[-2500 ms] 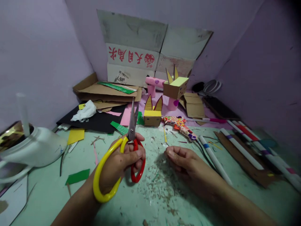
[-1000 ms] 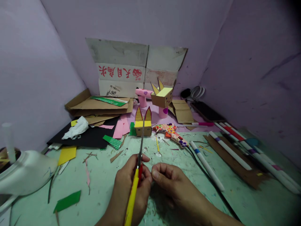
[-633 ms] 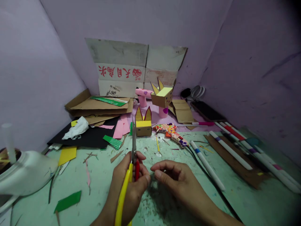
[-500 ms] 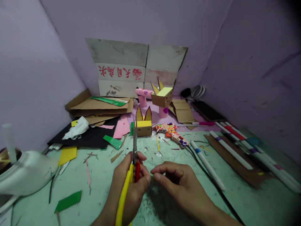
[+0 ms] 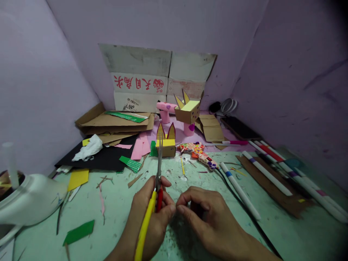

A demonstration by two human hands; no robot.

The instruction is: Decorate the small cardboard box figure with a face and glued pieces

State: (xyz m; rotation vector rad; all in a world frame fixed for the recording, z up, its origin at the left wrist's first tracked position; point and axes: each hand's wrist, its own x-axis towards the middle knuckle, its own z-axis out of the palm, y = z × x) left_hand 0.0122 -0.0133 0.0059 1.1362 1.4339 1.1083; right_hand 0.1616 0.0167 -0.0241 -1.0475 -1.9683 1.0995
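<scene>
My left hand (image 5: 152, 214) grips a pair of scissors (image 5: 154, 195) with one yellow and one red handle, blades closed and pointing away from me. My right hand (image 5: 202, 214) is curled beside it, thumb and fingers pinched right at the left hand's fingertips; whatever it pinches is too small to make out. Both hands hover low over the green table (image 5: 108, 203), which is strewn with paper scraps. A small cardboard box figure with pointed ears and a yellow top (image 5: 166, 142) stands just beyond the scissor tips.
A taller box-headed figure on pink legs (image 5: 187, 112) stands at the back before a folded carton (image 5: 154, 81). Flat cardboard and black paper (image 5: 103, 157) lie left, a white jug (image 5: 29, 199) at far left. A patterned glue gun (image 5: 199, 152) and several marker pens (image 5: 266, 174) lie right.
The head tilted so the table dropped in view. The scissors turned edge-on and their blades closed. My right hand moved left until its pinched fingers met the left hand.
</scene>
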